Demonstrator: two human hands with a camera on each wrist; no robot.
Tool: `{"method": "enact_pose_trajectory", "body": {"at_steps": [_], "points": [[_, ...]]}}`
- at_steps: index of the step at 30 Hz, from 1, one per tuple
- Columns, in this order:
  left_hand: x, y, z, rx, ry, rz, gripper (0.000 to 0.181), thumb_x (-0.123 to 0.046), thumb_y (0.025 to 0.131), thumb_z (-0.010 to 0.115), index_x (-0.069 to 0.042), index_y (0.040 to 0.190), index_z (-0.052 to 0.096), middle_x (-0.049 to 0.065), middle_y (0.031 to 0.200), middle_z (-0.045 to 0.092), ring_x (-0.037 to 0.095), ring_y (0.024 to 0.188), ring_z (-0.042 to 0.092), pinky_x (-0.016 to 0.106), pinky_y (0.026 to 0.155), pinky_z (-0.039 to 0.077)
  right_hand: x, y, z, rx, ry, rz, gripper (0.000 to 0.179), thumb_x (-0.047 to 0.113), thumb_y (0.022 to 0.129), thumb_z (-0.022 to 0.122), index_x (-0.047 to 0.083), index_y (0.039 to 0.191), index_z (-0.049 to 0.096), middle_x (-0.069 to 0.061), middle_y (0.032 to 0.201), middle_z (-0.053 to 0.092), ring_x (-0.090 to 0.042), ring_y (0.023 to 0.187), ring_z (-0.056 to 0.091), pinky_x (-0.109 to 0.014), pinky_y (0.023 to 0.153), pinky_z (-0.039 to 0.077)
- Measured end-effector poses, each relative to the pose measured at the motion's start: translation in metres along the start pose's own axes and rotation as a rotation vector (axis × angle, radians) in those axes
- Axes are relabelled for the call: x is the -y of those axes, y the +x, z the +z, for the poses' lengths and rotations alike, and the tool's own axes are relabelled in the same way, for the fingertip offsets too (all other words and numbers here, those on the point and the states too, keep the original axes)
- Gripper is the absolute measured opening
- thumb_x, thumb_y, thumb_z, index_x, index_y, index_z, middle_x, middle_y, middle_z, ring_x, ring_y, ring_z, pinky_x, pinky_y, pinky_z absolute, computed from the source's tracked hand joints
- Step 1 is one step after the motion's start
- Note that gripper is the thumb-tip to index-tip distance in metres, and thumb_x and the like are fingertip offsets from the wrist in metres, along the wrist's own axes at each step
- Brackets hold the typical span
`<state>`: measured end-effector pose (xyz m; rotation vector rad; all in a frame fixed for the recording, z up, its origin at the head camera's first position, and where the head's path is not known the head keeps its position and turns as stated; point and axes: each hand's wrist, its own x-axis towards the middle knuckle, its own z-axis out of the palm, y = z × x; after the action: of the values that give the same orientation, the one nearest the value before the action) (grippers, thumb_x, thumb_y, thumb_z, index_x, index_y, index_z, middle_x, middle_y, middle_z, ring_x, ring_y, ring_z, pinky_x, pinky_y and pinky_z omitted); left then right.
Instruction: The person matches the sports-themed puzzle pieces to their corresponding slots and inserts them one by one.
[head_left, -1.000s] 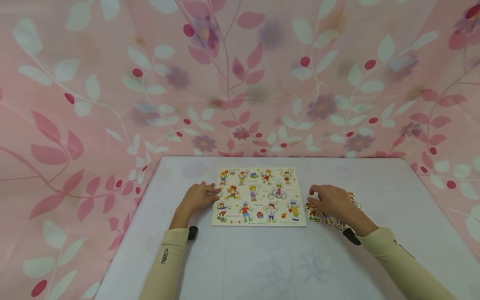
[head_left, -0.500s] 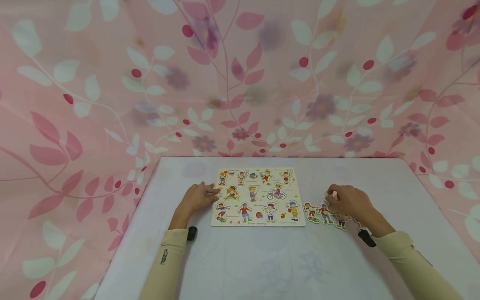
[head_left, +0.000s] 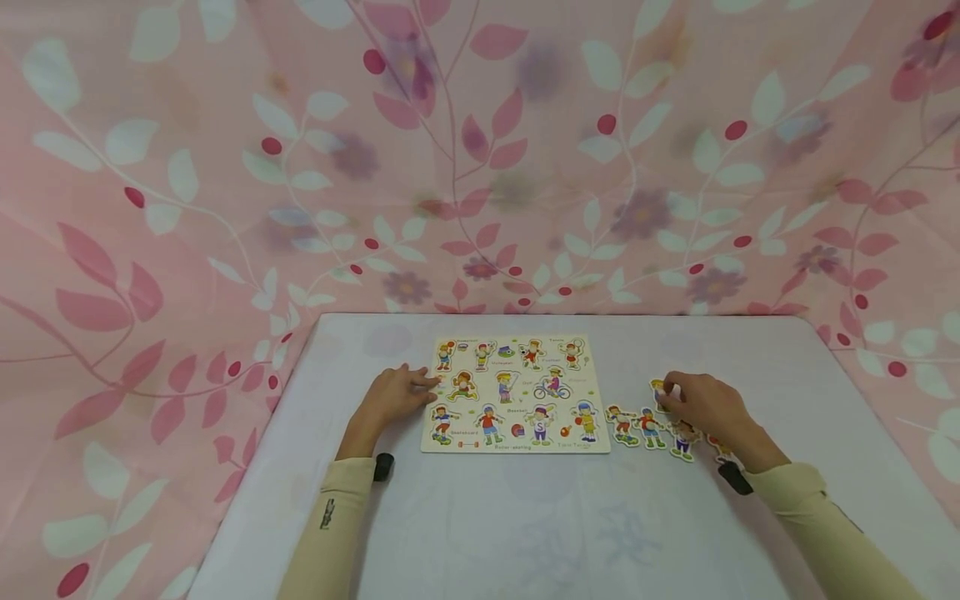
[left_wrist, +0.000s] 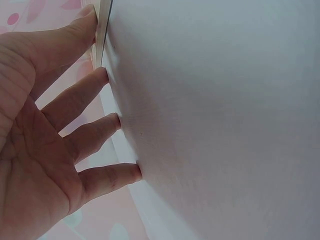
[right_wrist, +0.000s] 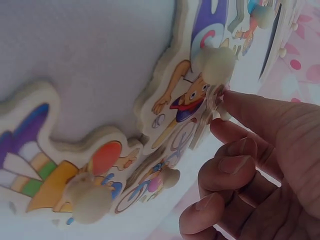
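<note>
A pale wooden peg puzzle board [head_left: 467,419] with printed sports figures lies mid-table. My left hand [head_left: 393,400] rests at its left side, fingers spread and thumb against the board's edge [left_wrist: 103,30]. To the right of the board my right hand [head_left: 708,408] pinches a small knobbed puzzle piece [head_left: 657,392] between thumb and index finger; the piece is at table level, partly hidden by the fingers. The other fingers are curled. Close by lie a baseball player piece [right_wrist: 192,95], a cyclist piece [right_wrist: 155,177] and a table tennis player piece [right_wrist: 55,185], each with a round knob.
Next to the board's right edge lie a skateboarder piece [head_left: 622,425] and a roller skater piece [head_left: 652,427]. More pieces are partly under the right hand and wrist. A white cloth [head_left: 487,525] covers the table; a pink floral curtain [head_left: 480,167] hangs behind it.
My right hand has moved right, from beside the board's edge to a piece behind the row, uncovering the skateboarder and roller skater pieces. The left hand has stayed in place.
</note>
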<state>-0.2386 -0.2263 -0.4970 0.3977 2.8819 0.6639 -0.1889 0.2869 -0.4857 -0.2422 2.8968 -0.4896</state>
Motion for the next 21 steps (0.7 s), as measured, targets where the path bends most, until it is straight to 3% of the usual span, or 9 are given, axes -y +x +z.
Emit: {"method": "enact_pose_trajectory", "body": {"at_steps": [13,21], "points": [[0.001,0.0,0.001,-0.009,0.005,0.009,0.036,-0.034,0.088,0.075,-0.022,0.122,0.072,0.005,0.136,0.059,0.044,0.136,0.038,0.055,0.111,0.031,0.003,0.002,-0.005,-0.01,-0.005,0.004,0.02,0.025,0.093,0.068,0.009,0.104,0.065,0.003,0.067,0.053,-0.016,0.057,0.046,-0.03,0.047,0.035],[0.002,0.0,0.002,-0.011,0.001,0.014,0.036,-0.033,0.088,0.075,-0.021,0.121,0.072,0.006,0.136,0.059,0.044,0.136,0.038,0.055,0.11,0.031,0.028,0.003,-0.011,-0.04,-0.025,-0.025,0.023,0.027,0.093,0.068,0.008,0.106,0.066,0.002,0.068,0.052,-0.016,0.057,0.045,-0.03,0.047,0.034]]}}
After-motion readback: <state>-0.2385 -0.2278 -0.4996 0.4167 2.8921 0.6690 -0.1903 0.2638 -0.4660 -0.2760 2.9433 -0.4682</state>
